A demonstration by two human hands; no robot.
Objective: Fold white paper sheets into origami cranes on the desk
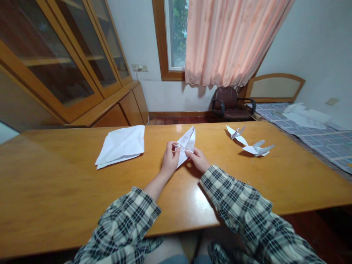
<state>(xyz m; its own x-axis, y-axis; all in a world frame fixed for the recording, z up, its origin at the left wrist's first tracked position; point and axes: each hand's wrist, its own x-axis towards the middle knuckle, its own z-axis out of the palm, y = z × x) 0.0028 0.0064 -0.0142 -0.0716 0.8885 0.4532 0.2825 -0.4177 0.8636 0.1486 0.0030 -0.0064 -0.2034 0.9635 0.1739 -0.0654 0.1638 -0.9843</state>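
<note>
Between my two hands is a folded sheet of white paper (188,138), with one pointed corner towards the far side of the table and another towards me. My left hand (169,157) pinches its left edge, the thumb lying on top near the middle creases. On the other side my right hand (198,158) grips the right edge, its thumb also on the paper. The fingers under the sheet are partly hidden. A stack of white paper sheets (122,145) lies to the left of my hands. Off to the right rest two folded paper cranes (258,149).
All the paper is on a long wooden table (55,205). Beyond it stand a glass-fronted cabinet (90,66) at left and a brown office chair (227,101) under the pink curtain (225,40). A bed (310,124) with a checked cover is at right.
</note>
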